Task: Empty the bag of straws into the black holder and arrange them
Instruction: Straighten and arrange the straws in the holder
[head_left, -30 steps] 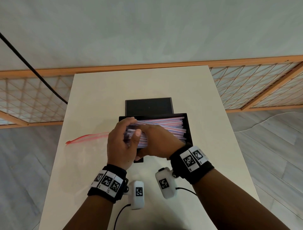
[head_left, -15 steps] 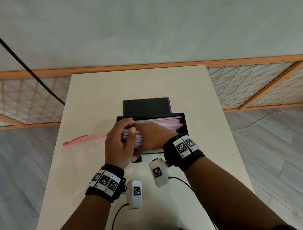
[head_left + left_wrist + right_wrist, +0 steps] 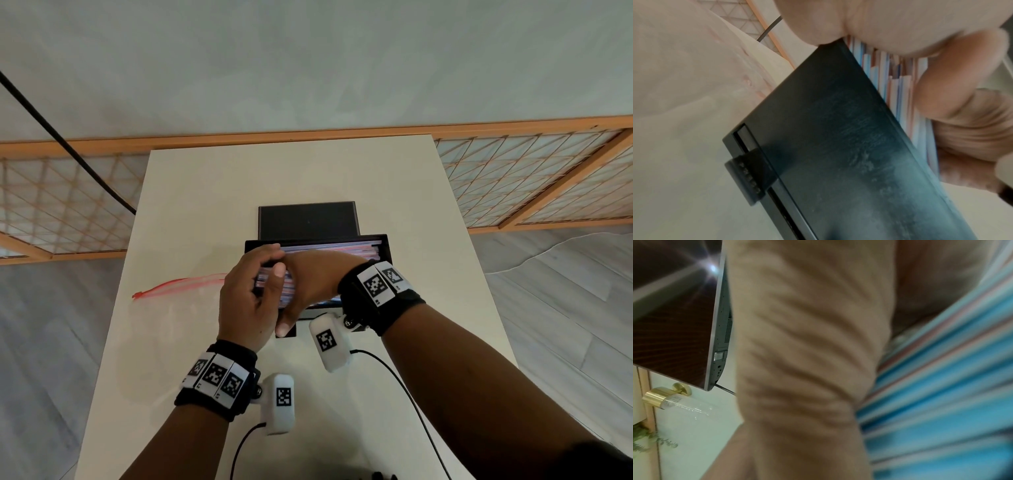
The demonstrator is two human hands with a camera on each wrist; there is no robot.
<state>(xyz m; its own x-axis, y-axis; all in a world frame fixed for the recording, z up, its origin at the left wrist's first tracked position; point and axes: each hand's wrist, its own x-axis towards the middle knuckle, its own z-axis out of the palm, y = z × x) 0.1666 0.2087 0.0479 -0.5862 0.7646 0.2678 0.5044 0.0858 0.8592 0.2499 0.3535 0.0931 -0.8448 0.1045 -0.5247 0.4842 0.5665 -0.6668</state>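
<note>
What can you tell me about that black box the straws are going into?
The black holder is a shallow, matte, open-topped rectangular tray on the pale table, with a flat black panel lying behind it. Pink, white and blue straws lie lengthwise inside. The left hand grips its left end; the right hand presses on the straws. The left wrist view shows a ribbed tab on its side.

The holder (image 3: 308, 221) is black. The straws (image 3: 329, 248) in it have pink, blue and white stripes; close up they look bright blue, white and red. The bag (image 3: 178, 308) is see-through with a red strip on top. The table (image 3: 212, 192) is cream. The wrist bands (image 3: 219, 380) are black, with white squares full of black spots. The floor (image 3: 51, 342) is grey.
</note>
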